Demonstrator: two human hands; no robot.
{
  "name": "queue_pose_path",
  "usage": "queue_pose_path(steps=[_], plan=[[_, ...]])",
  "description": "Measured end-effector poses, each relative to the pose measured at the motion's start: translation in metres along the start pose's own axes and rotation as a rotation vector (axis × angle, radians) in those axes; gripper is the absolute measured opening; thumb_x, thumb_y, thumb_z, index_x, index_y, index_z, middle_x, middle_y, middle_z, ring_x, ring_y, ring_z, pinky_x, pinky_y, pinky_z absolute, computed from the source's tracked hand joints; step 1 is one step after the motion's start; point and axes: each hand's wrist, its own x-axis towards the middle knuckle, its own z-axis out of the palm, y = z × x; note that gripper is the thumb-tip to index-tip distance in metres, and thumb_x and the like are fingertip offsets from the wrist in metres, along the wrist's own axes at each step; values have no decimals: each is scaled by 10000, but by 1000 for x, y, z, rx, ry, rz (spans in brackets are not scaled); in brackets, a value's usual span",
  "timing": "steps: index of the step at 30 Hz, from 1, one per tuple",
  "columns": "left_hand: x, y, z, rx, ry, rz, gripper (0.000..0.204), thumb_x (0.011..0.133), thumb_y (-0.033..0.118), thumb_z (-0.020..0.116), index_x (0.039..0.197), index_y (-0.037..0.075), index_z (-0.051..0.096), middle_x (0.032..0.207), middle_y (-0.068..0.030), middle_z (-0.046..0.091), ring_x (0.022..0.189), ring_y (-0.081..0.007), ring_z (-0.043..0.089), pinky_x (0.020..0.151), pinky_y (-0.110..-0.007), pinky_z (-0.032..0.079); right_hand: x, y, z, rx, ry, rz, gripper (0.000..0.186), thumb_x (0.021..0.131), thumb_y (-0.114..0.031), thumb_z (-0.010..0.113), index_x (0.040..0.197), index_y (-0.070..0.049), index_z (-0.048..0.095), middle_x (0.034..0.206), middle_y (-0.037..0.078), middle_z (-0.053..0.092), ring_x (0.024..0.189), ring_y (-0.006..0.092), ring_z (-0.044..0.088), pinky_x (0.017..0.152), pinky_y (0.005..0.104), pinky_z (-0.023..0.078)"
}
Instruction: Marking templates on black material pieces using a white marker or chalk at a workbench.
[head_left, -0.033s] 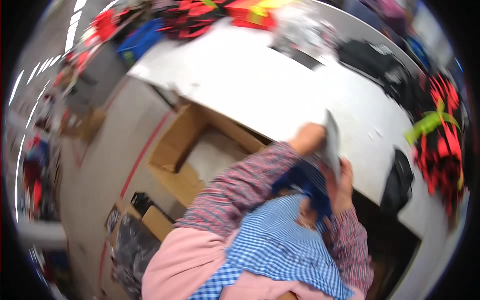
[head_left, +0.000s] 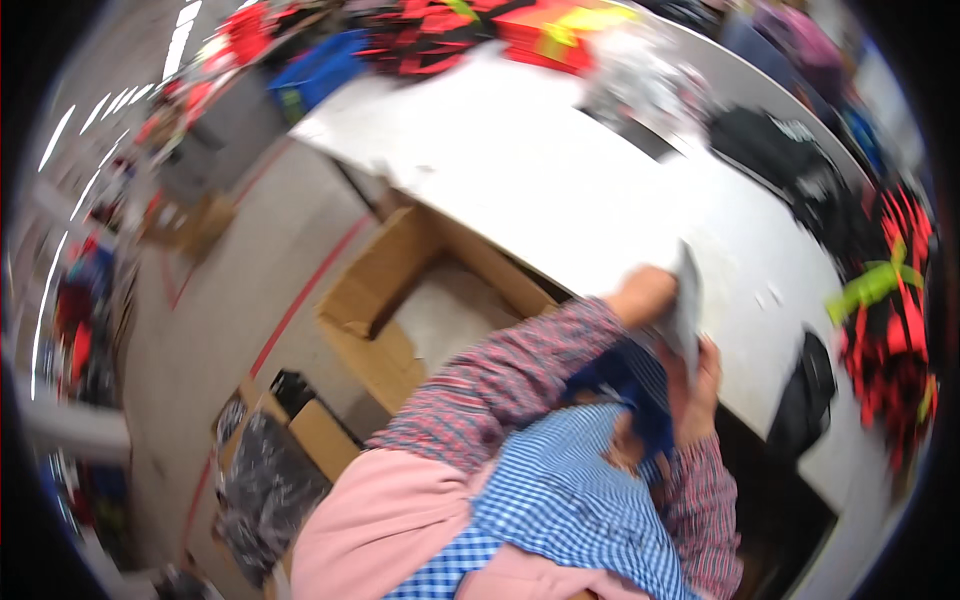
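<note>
At the near edge of the white table, my left hand (head_left: 645, 295) is closed on a thin, flat grey piece (head_left: 685, 305), which stands nearly on edge. My right hand (head_left: 703, 378) grips the lower end of the same piece, its fingers bent round the side. Motion blur hides what kind of thing it is. Dark blue striped cloth (head_left: 645, 385) lies just below the hands, by the blue checked apron (head_left: 570, 480). A black, flat pouch-like item (head_left: 803, 395) rests on the table to the right of my right hand.
An open cardboard box (head_left: 350, 325) stands beside the white table (head_left: 480, 150) at left. Dark plastic bags (head_left: 265, 480) sit lower left. Red-and-black strapped goods (head_left: 890, 330), a black bag (head_left: 765, 140), clear plastic wrapping (head_left: 645, 85) and a blue bin (head_left: 320, 70) line the far and right sides.
The whole view has shifted, so the table, box and hands appear slightly further right and lower. Both hands keep their hold on the grey piece.
</note>
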Motion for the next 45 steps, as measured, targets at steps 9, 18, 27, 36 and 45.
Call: queue_pose_path(steps=[9, 18, 27, 36, 45], plan=[[-15, -4, -2, -62, 134, 109, 176, 789, 225, 652, 806, 65, 724, 792, -154, 693, 791, -351, 701, 717, -442, 547, 16, -10, -35, -111, -20, -33, 368, 1028, -324, 500, 1232, -36, 606, 1241, 98, 650, 1146, 221, 627, 1015, 409, 503], [-27, 11, -30, 88, -175, 262, 293, 749, 359, 731, 856, 86, 731, 831, -78, 697, 804, -279, 694, 824, -441, 455, 18, -12, -23, -127, 26, -87, 431, 1040, -348, 491, 1282, 1, 566, 1249, 119, 618, 1163, 214, 596, 1044, 382, 489], [-33, 9, -43, 230, 83, 390, 93, 854, 139, 595, 828, 141, 684, 881, 3, 684, 1035, -204, 629, 883, -395, 472, 25, -15, -50, -177, 73, -100, 430, 1034, -355, 502, 1278, -8, 570, 1233, 110, 612, 1151, 217, 582, 1012, 398, 517], [-181, -119, -128, 423, 493, 162, 358, 884, 38, 597, 1233, 56, 670, 1294, -134, 667, 1206, -290, 645, 965, -352, 575, 17, -16, -34, -147, 62, -137, 286, 1012, -265, 560, 1115, -7, 628, 1099, 88, 645, 1019, 208, 623, 1017, 428, 531], [-377, -263, -34, 317, 52, -505, 418, 928, 26, 472, 1335, 36, 571, 1412, -153, 571, 1332, -325, 526, 1084, -397, 465, 29, -11, -31, -103, 114, -93, 307, 1013, -263, 568, 1177, -4, 589, 1190, 103, 642, 1136, 225, 615, 1044, 437, 501]])
